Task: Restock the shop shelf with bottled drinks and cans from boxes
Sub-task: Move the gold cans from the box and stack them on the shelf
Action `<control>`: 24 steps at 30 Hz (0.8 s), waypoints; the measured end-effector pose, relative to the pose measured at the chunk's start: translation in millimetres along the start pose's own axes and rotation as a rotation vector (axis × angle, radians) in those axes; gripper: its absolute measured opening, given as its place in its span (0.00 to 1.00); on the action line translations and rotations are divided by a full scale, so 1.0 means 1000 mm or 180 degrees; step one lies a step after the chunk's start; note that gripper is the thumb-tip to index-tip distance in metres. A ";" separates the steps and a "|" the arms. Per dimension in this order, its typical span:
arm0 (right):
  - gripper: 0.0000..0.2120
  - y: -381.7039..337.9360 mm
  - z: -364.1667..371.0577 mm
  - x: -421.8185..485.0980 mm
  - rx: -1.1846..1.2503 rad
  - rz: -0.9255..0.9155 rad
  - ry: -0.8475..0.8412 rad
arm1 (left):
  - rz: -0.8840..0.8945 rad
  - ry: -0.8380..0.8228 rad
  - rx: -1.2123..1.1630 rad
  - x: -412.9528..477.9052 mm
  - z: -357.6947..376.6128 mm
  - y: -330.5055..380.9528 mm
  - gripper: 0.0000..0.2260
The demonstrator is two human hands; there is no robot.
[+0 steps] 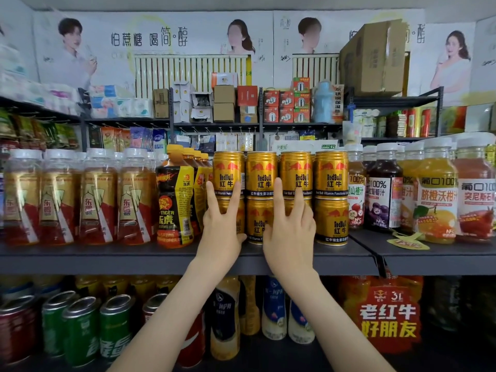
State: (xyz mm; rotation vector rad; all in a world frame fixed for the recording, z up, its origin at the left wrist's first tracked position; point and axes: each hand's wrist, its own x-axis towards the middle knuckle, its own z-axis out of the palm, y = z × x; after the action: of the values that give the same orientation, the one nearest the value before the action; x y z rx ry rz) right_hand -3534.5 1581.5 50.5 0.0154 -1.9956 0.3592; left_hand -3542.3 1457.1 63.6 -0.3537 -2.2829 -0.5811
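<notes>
Gold Red Bull cans (331, 174) stand two high in several columns on the dark shelf (107, 257). My left hand (221, 224) rests against the leftmost column, two straight fingers spread up onto the top can (228, 167), palm covering the lower one. My right hand (291, 226) presses on the third column, index and middle fingers pointing up onto the upper can (295, 167). Between my hands shows the second column (260, 173). Neither hand grips a can.
Yellow-capped tiger drink bottles (174, 197) stand just left of the cans, white-capped juice bottles (383, 189) just right. Lower shelf holds green cans (80, 331) and pale bottles (225, 318). A cardboard box (375, 57) sits on the top right rack.
</notes>
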 end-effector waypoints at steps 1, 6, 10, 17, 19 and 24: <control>0.43 -0.004 0.001 0.000 0.0046 -0.0102 0.0036 | 0.0029 0.0021 0.0009 -0.001 -0.001 -0.002 0.48; 0.41 -0.023 0.002 -0.001 0.0379 -0.0307 -0.0011 | 0.0453 0.0514 0.0301 -0.019 -0.012 -0.008 0.40; 0.37 -0.047 -0.003 -0.009 0.1210 -0.0471 -0.0326 | 0.0689 0.1035 0.0633 -0.038 -0.031 -0.025 0.33; 0.40 -0.116 0.010 -0.024 0.2214 -0.0496 -0.0842 | 0.0480 0.1301 0.1218 -0.059 -0.071 -0.113 0.28; 0.45 -0.137 0.020 -0.022 0.2098 -0.0468 -0.0822 | 0.0414 0.1308 0.1247 -0.058 -0.086 -0.140 0.27; 0.52 -0.172 0.043 -0.016 0.1636 -0.0165 -0.0808 | 0.0353 0.1129 0.1421 -0.042 -0.111 -0.200 0.33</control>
State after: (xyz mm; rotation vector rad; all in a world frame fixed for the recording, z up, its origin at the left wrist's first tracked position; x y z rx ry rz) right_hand -3536.2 1403.3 61.3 0.4555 -2.0927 0.8624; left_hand -3529.5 1225.4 42.3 -0.1409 -1.9625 -0.0591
